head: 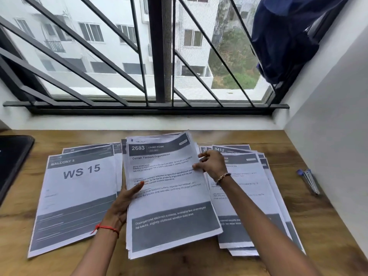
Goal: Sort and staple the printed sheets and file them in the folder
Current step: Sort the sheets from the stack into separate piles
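Observation:
A thick stack of printed sheets [169,196] sits in the middle of the wooden table, its top page headed "2683 Living Room". My left hand [123,202] grips the stack's left edge, thumb on top. My right hand [211,164] pinches the right edge of the top sheets near their upper part. A pile topped by a "WS 15 Balcony 3" page [77,196] lies to the left. Another fanned pile headed "3412" [253,196] lies to the right, partly under my right forearm. No folder is clearly visible.
A blue and metal stapler [309,181] lies at the right of the wooden table [318,226], near the white wall. A dark flat object [12,162] sits at the table's left edge. The barred window is behind, with a blue cloth [284,40] hanging at its right.

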A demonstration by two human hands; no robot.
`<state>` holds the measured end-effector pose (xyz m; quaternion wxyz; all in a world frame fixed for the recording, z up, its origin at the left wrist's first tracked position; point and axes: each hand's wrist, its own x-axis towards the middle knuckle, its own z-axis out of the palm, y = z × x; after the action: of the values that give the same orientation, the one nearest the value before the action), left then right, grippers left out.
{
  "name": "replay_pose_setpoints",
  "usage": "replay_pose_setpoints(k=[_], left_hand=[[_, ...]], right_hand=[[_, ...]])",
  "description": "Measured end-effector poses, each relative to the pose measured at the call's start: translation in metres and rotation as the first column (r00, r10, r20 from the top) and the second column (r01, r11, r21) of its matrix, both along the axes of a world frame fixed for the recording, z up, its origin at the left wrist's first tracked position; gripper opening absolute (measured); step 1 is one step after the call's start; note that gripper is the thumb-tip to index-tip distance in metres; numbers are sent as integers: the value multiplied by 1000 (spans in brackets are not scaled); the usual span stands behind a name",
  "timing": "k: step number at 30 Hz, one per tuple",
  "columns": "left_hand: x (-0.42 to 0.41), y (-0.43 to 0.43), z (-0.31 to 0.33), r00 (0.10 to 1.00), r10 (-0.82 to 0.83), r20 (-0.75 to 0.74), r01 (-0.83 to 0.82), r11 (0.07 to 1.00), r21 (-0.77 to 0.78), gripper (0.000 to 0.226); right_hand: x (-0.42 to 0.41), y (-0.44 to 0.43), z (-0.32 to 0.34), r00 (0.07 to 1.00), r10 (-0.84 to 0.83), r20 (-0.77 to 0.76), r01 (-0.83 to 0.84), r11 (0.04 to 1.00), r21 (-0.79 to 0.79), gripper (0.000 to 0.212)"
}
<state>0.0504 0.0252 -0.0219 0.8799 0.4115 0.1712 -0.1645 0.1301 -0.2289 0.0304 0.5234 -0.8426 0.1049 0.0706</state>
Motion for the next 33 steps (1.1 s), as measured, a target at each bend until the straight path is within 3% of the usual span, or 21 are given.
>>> replay_pose_setpoints(k=[8,13,15,20,24,27,29,31,33], left_hand=[[1,2,-4,999,37,-34,-35,998,53,62],[1,-1,-2,1000,-14,-8,14,999,39,43],[0,-3,1,999,-36,-5,36,998,54,32],[0,-4,3,997,-74,13,73,995,60,48],[-2,-7,8,997,-79,14,78,996,52,55],[-2,-5,6,997,-73,18,72,996,48,52],[-2,-3,4,999,-49,12,49,997,57,47],[-2,-4,5,1000,-30,-7,30,997,66,43],[-2,-5,5,1000,2,-13,-1,997,77,37]], right_hand=[[1,-26,5,997,43,61,-34,991,-132,18],[6,-61,4,990,-126,69,135,980,-148,20],[9,-82,2,983,-165,82,182,939,-291,15],[0,-125,-16,925,-380,28,307,699,-646,25],[-15,-137,-36,901,-433,-25,298,660,-689,28],[-16,-131,-41,898,-438,34,332,627,-704,26],[-12,-113,-32,924,-362,123,355,693,-627,25],[-12,-82,-15,956,-250,155,292,869,-398,23],[-15,-48,1,983,-164,80,172,980,-104,28]])
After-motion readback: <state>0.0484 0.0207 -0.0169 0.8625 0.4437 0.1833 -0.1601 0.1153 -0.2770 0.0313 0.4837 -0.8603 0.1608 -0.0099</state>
